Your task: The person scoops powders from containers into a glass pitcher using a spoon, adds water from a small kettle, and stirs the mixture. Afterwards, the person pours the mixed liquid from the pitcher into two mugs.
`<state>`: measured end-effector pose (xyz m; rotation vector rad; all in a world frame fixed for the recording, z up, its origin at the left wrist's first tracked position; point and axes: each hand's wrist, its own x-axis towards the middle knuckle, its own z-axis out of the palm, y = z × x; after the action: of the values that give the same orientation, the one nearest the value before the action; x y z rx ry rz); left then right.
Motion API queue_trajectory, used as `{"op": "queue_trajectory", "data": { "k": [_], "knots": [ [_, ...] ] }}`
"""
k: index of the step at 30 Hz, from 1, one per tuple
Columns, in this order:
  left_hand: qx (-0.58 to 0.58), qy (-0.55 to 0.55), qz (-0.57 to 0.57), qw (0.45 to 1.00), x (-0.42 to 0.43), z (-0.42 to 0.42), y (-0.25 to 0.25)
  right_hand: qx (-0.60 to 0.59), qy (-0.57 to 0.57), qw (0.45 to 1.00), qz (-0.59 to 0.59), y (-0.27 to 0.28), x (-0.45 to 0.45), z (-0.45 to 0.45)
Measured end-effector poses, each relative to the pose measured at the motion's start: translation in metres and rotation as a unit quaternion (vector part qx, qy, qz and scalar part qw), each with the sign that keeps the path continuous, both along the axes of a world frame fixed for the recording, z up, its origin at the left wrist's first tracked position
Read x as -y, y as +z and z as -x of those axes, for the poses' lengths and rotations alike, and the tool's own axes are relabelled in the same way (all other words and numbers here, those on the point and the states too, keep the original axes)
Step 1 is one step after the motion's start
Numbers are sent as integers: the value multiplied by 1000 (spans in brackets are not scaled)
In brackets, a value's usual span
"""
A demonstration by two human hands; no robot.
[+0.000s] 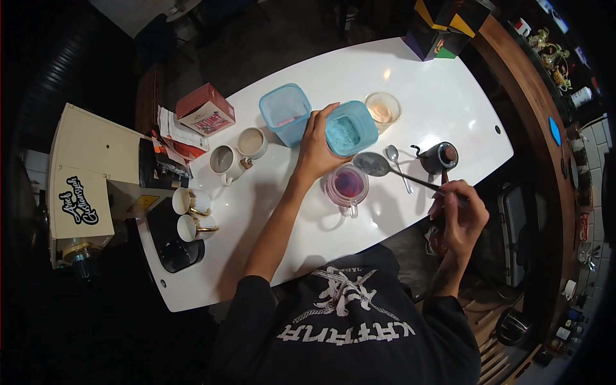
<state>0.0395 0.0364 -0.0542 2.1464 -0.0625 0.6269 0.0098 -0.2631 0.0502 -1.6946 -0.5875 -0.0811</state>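
My left hand (pixel 314 144) is wrapped round a blue plastic container (pixel 372 129), tilted so that pale, frosty-looking contents show inside. In my right hand (pixel 463 218) is the handle of a large dark spoon (pixel 372 164). The bowl of this spoon lies just below the container's edge, above and beside a glass mug (pixel 347 200) with purple-red contents. A second blue container (pixel 286 112) stands left of my left hand. Behind the held one is a clear tub (pixel 384 111) with pale contents. What exactly is in the spoon's bowl is too unclear to tell.
On the white table (pixel 263 221) a small spoon (pixel 401 168) lies near a dark gooseneck kettle (pixel 439 158). Several cups, including a white mug (pixel 222 160), stand at left by a red box (pixel 205 109). A beige machine (pixel 90 163) and a black scale (pixel 170 239) are farther left.
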Motion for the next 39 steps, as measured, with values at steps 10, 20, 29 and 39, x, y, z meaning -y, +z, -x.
{"op": "queue_trajectory", "data": {
  "k": [10,20,29,39],
  "knots": [
    [-11,4,-36,999,10,0,4,-88,22,992,-92,-42,-58,-46],
    [-83,-10,-69,994,-4,-12,22,-120,21,993,8,-55,-44,-53],
    [-219,3,-118,969,-13,-40,43,42,-131,895,424,-146,-16,-32],
    [-267,28,-93,959,-10,-48,39,18,-208,869,449,-178,-17,-27]
  ]
}}
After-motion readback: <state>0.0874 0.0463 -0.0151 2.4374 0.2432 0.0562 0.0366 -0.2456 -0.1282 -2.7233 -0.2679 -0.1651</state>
